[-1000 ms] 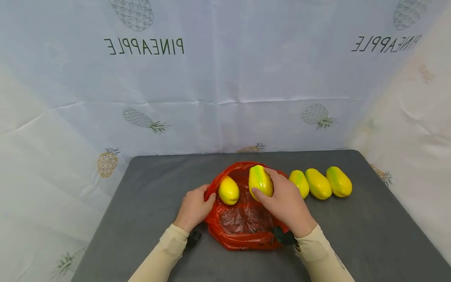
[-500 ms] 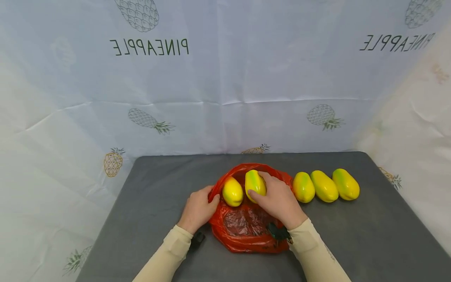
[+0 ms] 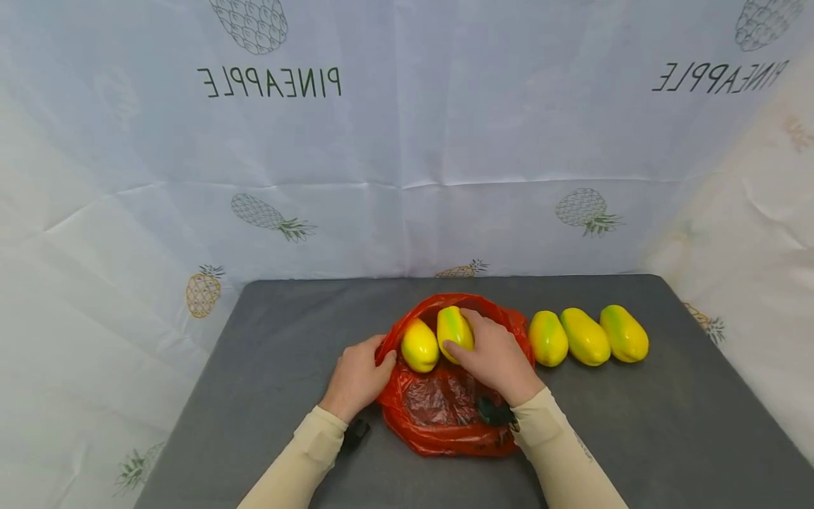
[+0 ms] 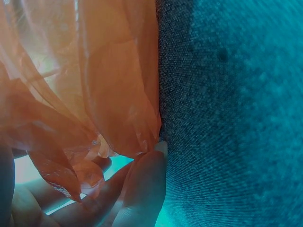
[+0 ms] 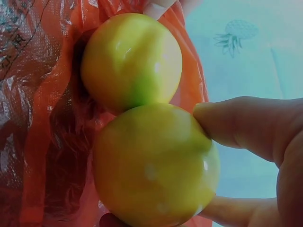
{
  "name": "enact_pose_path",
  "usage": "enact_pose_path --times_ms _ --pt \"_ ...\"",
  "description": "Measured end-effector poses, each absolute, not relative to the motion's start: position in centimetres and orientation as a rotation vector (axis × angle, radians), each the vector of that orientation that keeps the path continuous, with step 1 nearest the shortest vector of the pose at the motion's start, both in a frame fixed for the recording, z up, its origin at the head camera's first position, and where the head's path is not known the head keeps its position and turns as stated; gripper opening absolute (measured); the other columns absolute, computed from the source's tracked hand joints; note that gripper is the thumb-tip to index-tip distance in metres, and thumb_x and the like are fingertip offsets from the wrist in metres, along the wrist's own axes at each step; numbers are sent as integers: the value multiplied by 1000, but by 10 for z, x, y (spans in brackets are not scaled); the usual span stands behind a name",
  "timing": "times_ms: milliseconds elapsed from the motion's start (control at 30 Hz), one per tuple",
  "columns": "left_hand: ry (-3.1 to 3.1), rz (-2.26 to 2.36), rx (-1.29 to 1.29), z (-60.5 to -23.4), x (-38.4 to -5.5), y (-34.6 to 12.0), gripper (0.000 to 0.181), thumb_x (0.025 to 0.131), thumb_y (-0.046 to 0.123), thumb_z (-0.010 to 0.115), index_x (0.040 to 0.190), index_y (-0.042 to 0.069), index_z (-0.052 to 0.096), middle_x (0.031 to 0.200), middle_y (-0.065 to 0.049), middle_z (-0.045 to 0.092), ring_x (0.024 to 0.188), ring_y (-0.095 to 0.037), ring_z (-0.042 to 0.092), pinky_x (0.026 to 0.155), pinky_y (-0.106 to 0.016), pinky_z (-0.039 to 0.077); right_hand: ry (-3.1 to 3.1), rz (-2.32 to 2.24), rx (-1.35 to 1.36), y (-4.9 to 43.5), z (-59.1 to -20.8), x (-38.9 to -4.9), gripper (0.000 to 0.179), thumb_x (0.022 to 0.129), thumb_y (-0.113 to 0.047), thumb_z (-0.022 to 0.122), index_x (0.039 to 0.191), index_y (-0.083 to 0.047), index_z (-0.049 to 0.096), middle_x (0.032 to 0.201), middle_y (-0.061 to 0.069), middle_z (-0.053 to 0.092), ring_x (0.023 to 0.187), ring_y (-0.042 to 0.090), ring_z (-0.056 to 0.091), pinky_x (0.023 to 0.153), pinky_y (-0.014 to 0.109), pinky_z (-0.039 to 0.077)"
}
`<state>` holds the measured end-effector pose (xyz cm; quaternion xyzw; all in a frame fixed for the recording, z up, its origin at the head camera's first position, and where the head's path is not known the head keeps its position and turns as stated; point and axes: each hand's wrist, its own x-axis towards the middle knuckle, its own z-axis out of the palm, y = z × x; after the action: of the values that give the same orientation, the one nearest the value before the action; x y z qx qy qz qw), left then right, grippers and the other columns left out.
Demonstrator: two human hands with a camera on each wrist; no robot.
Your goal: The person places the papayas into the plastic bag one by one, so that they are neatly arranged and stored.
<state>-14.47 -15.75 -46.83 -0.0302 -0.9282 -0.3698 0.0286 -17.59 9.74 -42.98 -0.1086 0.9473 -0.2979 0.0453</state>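
An open red plastic bag (image 3: pixel 439 440) lies on the grey table, its mouth spread wide. My left hand (image 3: pixel 353 376) pinches the bag's left rim; up close in the left wrist view, fingers (image 4: pixel 147 184) hold the thin plastic (image 4: pixel 113 71). Inside the bag's mouth, my right hand (image 3: pixel 499 353) grips a yellow papaya (image 3: pixel 454 334) with a green streak, thumb and fingers around its sides. Just left of it a second papaya (image 3: pixel 420 346) rests in the bag. In the right wrist view the held papaya (image 5: pixel 156 165) touches the other papaya (image 5: pixel 132 61).
Right of the bag, three more papayas stand side by side: one (image 3: pixel 548 339) close to the bag's rim, a middle one (image 3: pixel 585 337) and an outer one (image 3: pixel 624 334). A pineapple-print cloth (image 3: pixel 407 141) hangs behind the grey table (image 3: pixel 286 325).
My right hand has moved left and slightly down with its papaya, bringing it beside the one in the bag. The left hand keeps its hold on the rim. The head view has shifted slightly.
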Motion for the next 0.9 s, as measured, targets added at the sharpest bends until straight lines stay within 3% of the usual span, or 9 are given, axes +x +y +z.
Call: enact_pose_path --times_ms 467,900 --pt "-2878 -1118 -82 -467 -145 -157 29 104 26 69 128 10 75 102 -5 80 68 -11 62 67 -31 58 2887 -916 -322 95 -439 -182 79 98 -45 75 161 -7 48 147 16 67 117 32 70 100 54 61" --pt "-2882 -1132 -74 -465 -146 -156 26 104 24 68 125 10 76 93 -4 77 64 -12 59 61 -29 54 2891 -943 -331 94 -446 -186 82 99 -46 75 163 -6 44 151 17 64 124 35 68 105 57 58"
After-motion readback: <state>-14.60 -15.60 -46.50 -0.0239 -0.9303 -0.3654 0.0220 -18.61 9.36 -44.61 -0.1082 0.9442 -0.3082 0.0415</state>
